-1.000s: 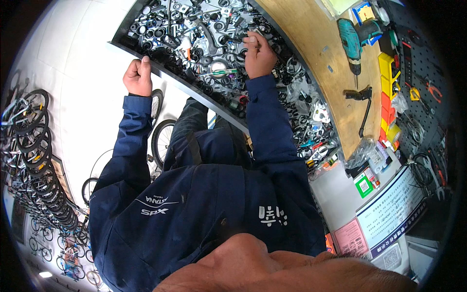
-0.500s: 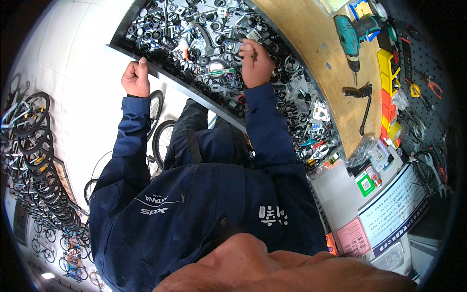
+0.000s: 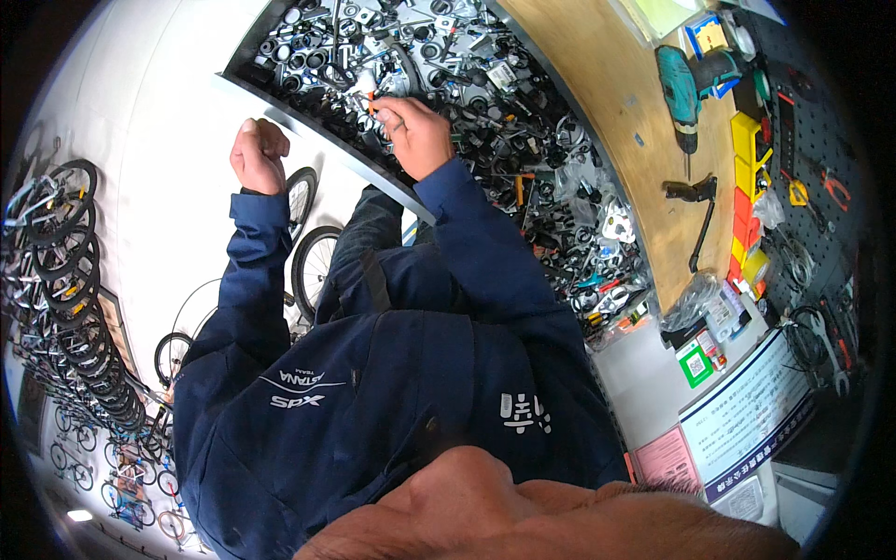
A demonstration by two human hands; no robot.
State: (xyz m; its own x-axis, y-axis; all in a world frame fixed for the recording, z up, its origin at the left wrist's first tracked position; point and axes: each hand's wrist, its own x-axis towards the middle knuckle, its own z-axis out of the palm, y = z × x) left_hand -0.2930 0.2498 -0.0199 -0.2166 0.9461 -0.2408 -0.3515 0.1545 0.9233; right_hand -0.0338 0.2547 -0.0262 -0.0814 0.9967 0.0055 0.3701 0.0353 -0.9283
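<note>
Seen near the front of an open drawer (image 3: 329, 144), amid a dense heap of loose parts (image 3: 485, 140) in black and metal: an orange-and-white piece (image 3: 366, 84), right at the fingertips of the right hand (image 3: 418, 138). Pictured with thumb and forefinger drawn close together in that hand's grip, angled into the heap; impossible to tell (with curled fingers masking the contact) whether clamped on the piece or merely touching it. Just beside the drawer's front edge, the left hand (image 3: 259, 157), fingers curled toward the palm, with nothing visible in that grip; no telling whether in contact with the edge.

Apparently mid-course, judging by the scene: drawer open, one hand in among the contents, nothing visibly lifted clear of the heap. Remaining, by the same reading: the bulk of the contents, lying loose and mixed from front to back, with clear plastic bags (image 3: 571, 182) toward the right side.

Beyond the drawer, on the wooden bench (image 3: 644, 196): a teal-and-black drill (image 3: 679, 93), a black tool with a long rod (image 3: 693, 191) and, along the far edge, yellow and red bins (image 3: 743, 145). Farther out, a dark pegboard (image 3: 805, 112) hung with tools. At far left, a tight row of bicycles (image 3: 75, 257).
</note>
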